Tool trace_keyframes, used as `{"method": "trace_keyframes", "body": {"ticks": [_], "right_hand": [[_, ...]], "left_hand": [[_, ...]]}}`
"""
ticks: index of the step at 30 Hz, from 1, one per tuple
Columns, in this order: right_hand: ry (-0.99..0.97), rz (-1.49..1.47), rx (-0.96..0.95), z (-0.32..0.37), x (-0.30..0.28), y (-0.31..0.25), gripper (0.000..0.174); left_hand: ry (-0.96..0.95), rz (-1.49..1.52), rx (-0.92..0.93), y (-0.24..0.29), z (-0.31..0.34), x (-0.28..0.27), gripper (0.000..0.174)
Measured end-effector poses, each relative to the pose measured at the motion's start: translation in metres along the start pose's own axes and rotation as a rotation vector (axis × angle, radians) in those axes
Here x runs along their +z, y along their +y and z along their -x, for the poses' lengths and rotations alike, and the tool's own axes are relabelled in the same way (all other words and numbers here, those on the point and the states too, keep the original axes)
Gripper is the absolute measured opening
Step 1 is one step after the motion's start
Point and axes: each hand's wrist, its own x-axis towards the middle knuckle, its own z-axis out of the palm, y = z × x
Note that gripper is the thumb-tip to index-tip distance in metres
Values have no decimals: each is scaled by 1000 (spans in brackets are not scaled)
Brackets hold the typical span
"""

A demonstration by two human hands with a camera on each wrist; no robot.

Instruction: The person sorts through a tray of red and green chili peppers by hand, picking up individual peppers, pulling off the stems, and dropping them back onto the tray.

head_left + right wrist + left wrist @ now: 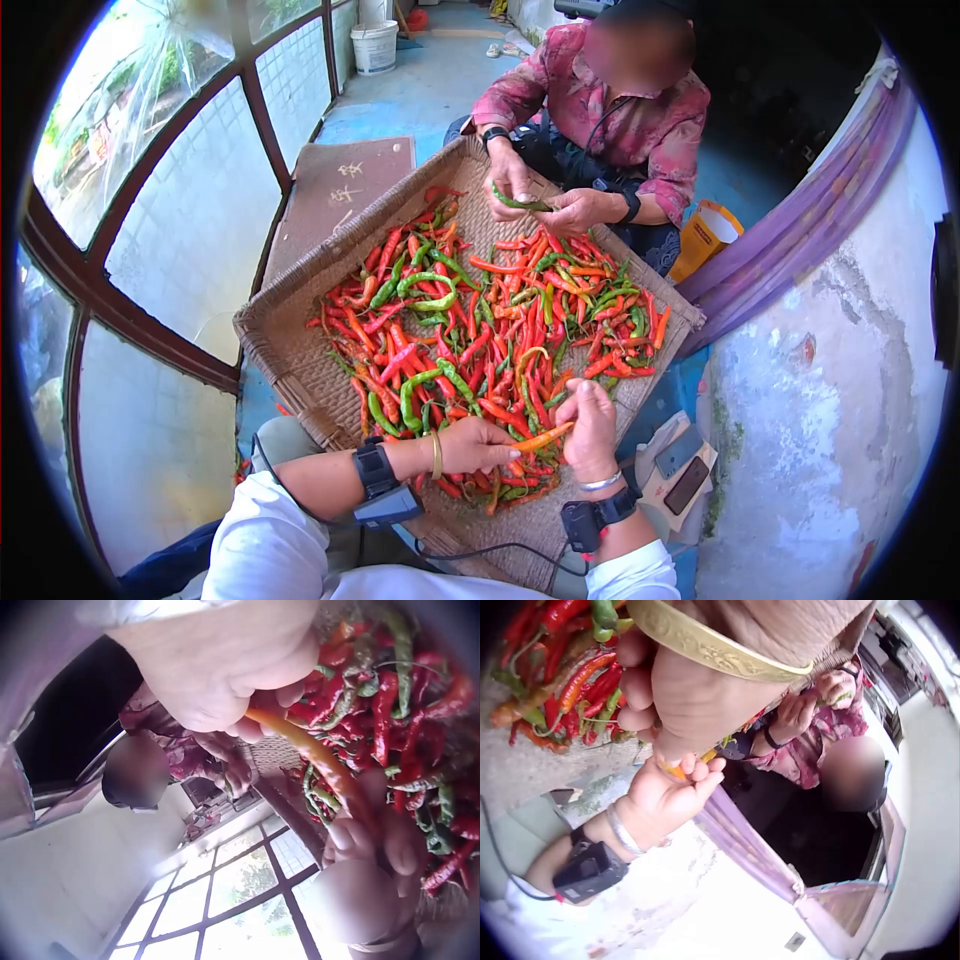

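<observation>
An orange chili pepper (543, 438) spans the gap between my two hands, over the near part of a woven basket tray (290, 385). My left hand (468, 445), with a bangle on its wrist, grips one end of it. At the other end, the thumb and fingers of my right hand (592, 430) pinch the pepper's tip; the right wrist view shows the length of the pepper (319, 756) bare between both hands. Below lies a heap of red, orange and green chili peppers (480, 340).
Across the tray sits a person in a pink patterned top (540, 80), holding a green chili pepper (520, 203) in both hands. Two phones (686, 487) lie at the right. Glass panes line the left, and a purple curtain (800, 230) hangs at the right wall.
</observation>
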Motion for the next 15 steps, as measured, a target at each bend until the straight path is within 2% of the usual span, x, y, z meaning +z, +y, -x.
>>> {"method": "trace_keyframes", "body": {"ticks": [2,3,5,6,7,9,10,11,12,13,15], "right_hand": [[85,-178,70,-2,-3,-10,23],[59,-237,31,-17,4,-6,23],[68,-101,42,-17,-6,-9,23],[49,5,76,-13,-9,-8,22],[50,-3,74,-13,-9,-1,22],[-175,642,-206,-13,-4,8,20],[-217,982,-426,-10,1,6,31],[-215,978,-428,-7,5,5,31],[-293,1204,-506,-2,8,3,35],[-369,1431,-582,3,12,0,40],[-415,1490,-510,4,14,3,43]], "left_hand": [[-33,185,-111,-5,-2,-9,25],[54,196,-41,6,-3,-34,26],[278,235,7,26,-6,-45,24],[333,450,152,22,-11,-53,23],[439,756,273,23,-16,-61,37],[522,1004,328,28,-13,-70,54],[521,961,295,23,-15,-72,57],[522,921,256,16,-15,-70,60],[552,876,118,14,-18,-63,57],[484,767,92,-3,-23,-55,47],[293,553,-21,-8,-23,-39,33]]}}
